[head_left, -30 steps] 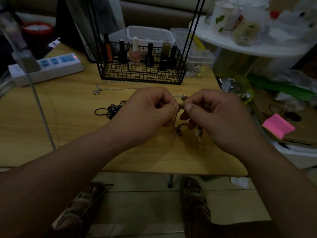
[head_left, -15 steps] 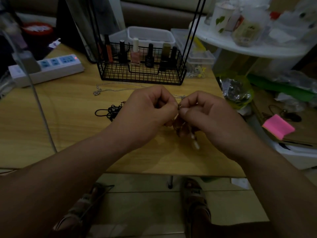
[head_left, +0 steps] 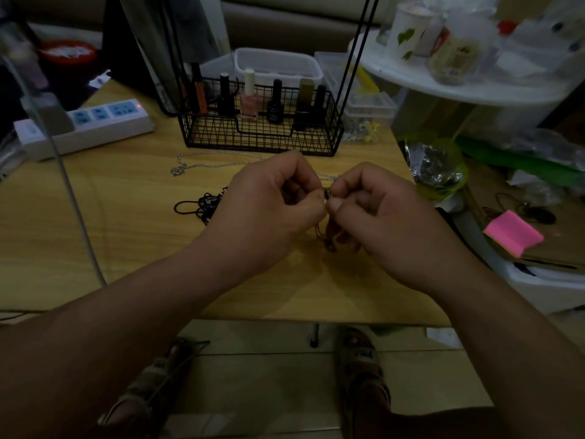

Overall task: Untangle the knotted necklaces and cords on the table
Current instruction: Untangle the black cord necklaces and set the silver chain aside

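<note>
Together, left hand [head_left: 269,213] and right hand [head_left: 380,223] pinch knotted cord [head_left: 327,194] between them.

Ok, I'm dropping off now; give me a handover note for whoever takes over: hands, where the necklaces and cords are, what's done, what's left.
Left hand pinches the knotted cord from the left, above the table.
Right hand pinches the same knot from the right; a loose loop hangs below the fingers.
Black cord tangle lies on the table left of the hands, untouched.
Silver chain lies before the wire basket, its right end running behind the hands.
Done: nothing visibly freed. Left: this knot, the black tangle, the chain's small clump at its left end.
</note>
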The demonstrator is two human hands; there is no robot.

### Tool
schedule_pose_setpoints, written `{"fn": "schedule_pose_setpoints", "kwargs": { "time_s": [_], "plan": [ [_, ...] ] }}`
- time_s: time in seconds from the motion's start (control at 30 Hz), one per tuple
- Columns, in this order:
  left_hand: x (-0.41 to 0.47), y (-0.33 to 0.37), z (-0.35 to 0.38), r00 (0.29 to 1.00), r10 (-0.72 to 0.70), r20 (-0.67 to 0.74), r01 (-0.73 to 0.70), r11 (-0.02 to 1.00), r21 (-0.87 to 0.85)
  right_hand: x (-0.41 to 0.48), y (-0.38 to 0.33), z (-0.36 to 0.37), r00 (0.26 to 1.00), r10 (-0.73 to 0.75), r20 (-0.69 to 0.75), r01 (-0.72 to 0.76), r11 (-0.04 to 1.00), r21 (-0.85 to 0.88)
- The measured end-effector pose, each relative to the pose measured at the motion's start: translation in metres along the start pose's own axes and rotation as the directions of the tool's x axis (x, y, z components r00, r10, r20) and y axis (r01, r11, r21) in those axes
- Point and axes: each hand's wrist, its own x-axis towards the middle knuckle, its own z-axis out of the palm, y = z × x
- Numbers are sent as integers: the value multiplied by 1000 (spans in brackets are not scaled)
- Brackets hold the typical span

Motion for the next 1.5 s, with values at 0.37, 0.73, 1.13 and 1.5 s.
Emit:
{"fn": "schedule_pose_setpoints", "kwargs": {
  "time_s": [0.37, 0.73, 1.13, 1.5],
  "plan": [
    [3, 0, -1, 981, -174, 86, 186, 971, -154, 1, 3, 2, 997, -64, -40, 59, 991, -116],
    [3, -4, -9, 982, -96, 161, 71, 985, 157, -1, 7, 0, 995, -96, 35, 102, 949, -297],
    [5, 1, -5, 966, -166, 197, 156, 986, 64, -3, 9, -2, 992, -126, 10, 124, 959, -254],
    [5, 6, 2, 858, -435, 273, 512, 757, -406, -1, 7, -3, 999, 16, -32, -11, 988, 153]
  ]
}}
